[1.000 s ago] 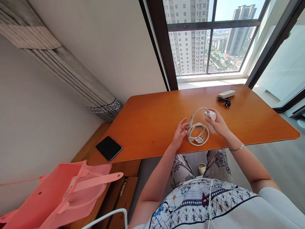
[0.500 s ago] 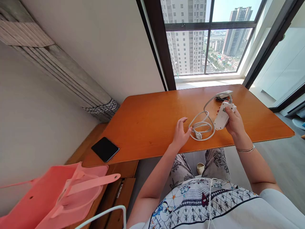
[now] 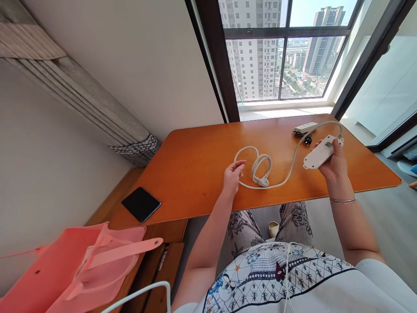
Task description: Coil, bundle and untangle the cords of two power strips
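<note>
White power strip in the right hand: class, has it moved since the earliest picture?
Yes. The white power strip has moved to the right, closer to the right-hand end of the table.

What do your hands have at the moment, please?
Right hand: gripping white power strip. Left hand: at cable loop. Dark cord and second strip lie beyond on table.

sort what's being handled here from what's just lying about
Being handled:
- white strip, in the right hand
- its white cord, at the left hand

Lying about:
- tablet
- socket strip
- black cord
- pink bag
</note>
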{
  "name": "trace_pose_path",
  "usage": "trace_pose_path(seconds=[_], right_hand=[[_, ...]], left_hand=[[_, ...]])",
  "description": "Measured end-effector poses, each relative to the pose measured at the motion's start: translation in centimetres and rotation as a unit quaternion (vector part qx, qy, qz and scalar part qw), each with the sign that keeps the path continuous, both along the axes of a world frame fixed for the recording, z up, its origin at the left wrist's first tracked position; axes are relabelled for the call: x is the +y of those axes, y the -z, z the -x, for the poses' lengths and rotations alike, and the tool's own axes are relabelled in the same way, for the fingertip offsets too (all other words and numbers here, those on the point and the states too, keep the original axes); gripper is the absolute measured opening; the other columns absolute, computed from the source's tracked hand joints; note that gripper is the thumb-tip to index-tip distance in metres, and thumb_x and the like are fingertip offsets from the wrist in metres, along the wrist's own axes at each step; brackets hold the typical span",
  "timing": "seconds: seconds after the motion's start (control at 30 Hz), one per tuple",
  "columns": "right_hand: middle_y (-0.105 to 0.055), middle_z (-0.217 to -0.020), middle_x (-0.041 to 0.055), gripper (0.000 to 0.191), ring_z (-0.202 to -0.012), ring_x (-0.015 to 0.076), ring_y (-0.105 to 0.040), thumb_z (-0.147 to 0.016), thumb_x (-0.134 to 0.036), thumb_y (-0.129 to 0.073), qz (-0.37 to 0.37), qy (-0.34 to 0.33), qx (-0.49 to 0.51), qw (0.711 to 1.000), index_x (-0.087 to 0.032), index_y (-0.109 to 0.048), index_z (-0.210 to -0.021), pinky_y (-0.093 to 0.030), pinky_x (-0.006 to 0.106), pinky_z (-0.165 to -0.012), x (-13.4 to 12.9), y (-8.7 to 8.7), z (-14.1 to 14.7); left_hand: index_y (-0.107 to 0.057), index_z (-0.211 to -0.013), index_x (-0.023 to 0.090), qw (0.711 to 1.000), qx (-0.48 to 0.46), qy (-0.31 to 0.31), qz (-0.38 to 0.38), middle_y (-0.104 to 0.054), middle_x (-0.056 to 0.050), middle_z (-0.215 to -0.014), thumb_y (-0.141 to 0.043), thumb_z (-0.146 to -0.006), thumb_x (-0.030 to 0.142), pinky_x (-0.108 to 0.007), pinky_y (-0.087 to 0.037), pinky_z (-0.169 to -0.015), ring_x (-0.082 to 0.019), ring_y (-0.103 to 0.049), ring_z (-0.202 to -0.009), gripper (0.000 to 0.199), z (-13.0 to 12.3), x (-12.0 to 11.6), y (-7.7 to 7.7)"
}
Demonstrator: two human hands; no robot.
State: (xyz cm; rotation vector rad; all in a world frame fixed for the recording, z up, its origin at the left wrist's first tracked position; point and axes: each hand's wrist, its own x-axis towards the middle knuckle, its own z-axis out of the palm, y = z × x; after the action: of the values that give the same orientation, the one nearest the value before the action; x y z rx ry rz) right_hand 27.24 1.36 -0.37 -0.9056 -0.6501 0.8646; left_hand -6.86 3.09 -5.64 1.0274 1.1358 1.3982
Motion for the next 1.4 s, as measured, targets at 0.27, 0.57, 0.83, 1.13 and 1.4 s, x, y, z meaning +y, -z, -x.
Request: trace_pose_path(seconds=[0.27,0.57,0.83,1.13,1.4], right_hand=[[-0.064,-0.099,0.0050,0.056,-0.096,0.0267,-0.067,-0.071,-0.068,-0.068,0.047,0.200,-0.159,0.966,-0.026,-0.051,-0.105,-0.058,0.045,-0.085,0.2,2.5,-6.7],[-0.067,-0.120,0.0200,0.053,-0.114,0.0379,-0.060,-0.085,-0.041,-0.063,0.167,0.232,-0.689,0.665,-0.016,-0.060,-0.133,-0.046,0.054,-0.096,-1.2,2.5,-9.4],[-0.069,-0.114,0.0219,0.049,-0.103,0.0351,-0.063,-0.093,-0.034,-0.056,0.239,0.178,-0.792,0.532,-0.012,-0.059,-0.138,-0.044,0.043,-0.083,-1.0,3.5,-8.9],[-0.065,-0.128,0.0257,0.061,-0.114,0.0376,-0.061,-0.092,-0.035,-0.059,0.280,0.131,-0.802,0.511,-0.010,-0.050,-0.147,-0.046,0.049,-0.091,-0.6,4.4,-8.4],[-0.055,-0.143,0.0290,0.053,-0.132,0.0416,-0.051,-0.093,-0.022,-0.048,0.261,0.201,-0.759,0.561,-0.008,-0.052,-0.143,-0.037,0.065,-0.106,-0.5,5.3,-6.3]], left_hand=[[-0.058,-0.084,0.020,0.952,-0.165,-0.246,-0.081,-0.065,0.003,-0.079,-0.061,-0.065,0.011,-0.018,-0.026,-0.045,-0.003,-0.039,-0.047,0.022,6.3,1.3,-2.6],[-0.062,-0.104,0.020,0.974,0.210,-0.085,0.014,-0.069,-0.002,-0.079,-0.066,-0.076,0.025,-0.029,-0.051,-0.060,-0.015,-0.061,-0.058,0.029,6.7,0.1,1.5],[-0.047,-0.142,0.014,0.834,0.519,-0.148,-0.113,-0.030,-0.028,-0.163,-0.074,-0.076,0.024,-0.062,-0.030,-0.121,-0.044,-0.033,-0.152,0.072,6.3,0.5,2.5],[-0.063,-0.130,0.018,0.771,0.610,0.008,-0.184,-0.061,-0.016,-0.142,-0.054,-0.078,0.002,-0.056,-0.035,-0.120,-0.035,-0.047,-0.144,0.055,5.1,4.3,2.4],[-0.072,-0.104,0.021,0.800,0.552,0.032,-0.233,-0.069,-0.011,-0.106,-0.055,-0.089,0.015,-0.048,-0.049,-0.102,-0.029,-0.062,-0.110,0.024,4.6,4.7,1.7]])
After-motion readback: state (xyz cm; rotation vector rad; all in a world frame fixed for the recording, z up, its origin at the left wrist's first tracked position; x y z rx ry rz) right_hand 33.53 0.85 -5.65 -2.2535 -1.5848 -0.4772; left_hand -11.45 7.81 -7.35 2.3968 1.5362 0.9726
